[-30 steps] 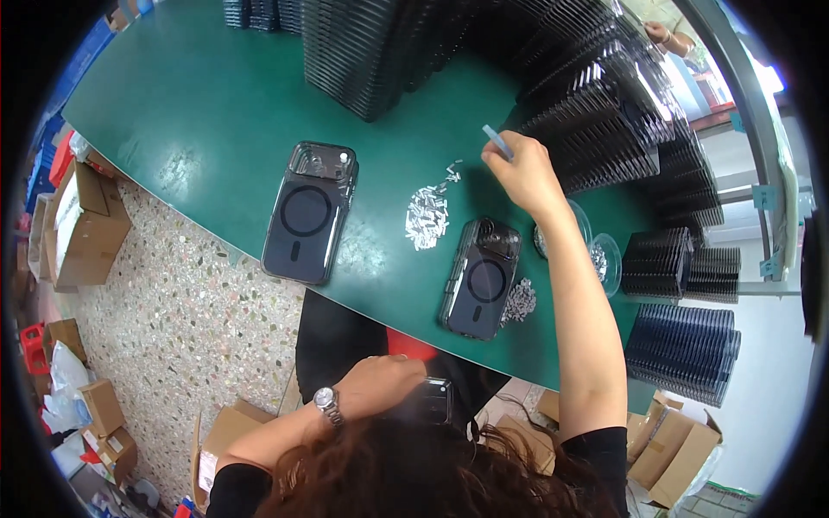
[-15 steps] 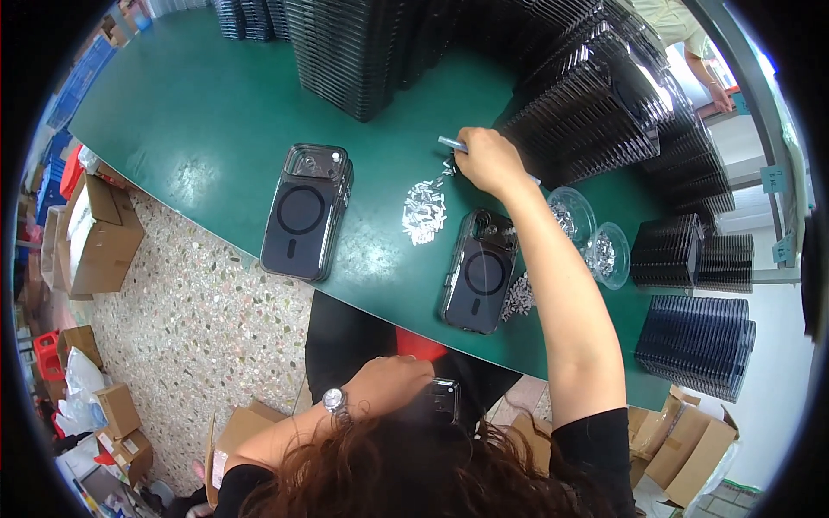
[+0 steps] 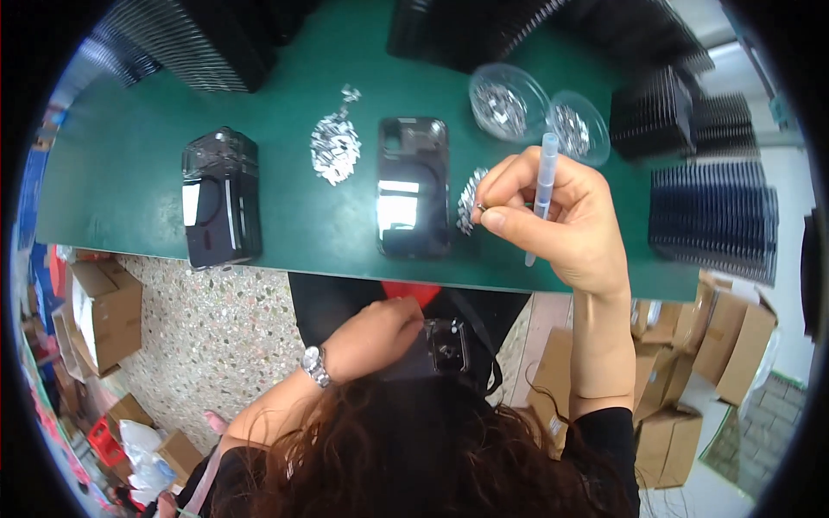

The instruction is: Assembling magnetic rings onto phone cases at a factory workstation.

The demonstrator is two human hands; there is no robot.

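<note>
Where the bit [image 3: 481, 207] is: pinched in the right hand [image 3: 572, 217]; clock directions run from here.
Right grip: thumb and forefinger closed at the tips, apparently because so small a piece needs only a pinch.
Pen [image 3: 547, 168]: upright at 1 o'clock, lodged across the other fingers, probably to leave the pinch free.
Grey pile [image 3: 466, 207]: just beside, at 9, seemingly handy for picking from.
Lap case [image 3: 449, 350]: between 6 and 7, close to the body, perhaps for steadiness.
Left hand [image 3: 373, 335]: at 7, fingers curled by its edge; cannot tell whether they clasp it.
Bench case [image 3: 413, 173]: at 9, lying flat beyond the pile.
Tubs [image 3: 537, 93]: at 12 and 2, likely so placed for easy reach.
</note>
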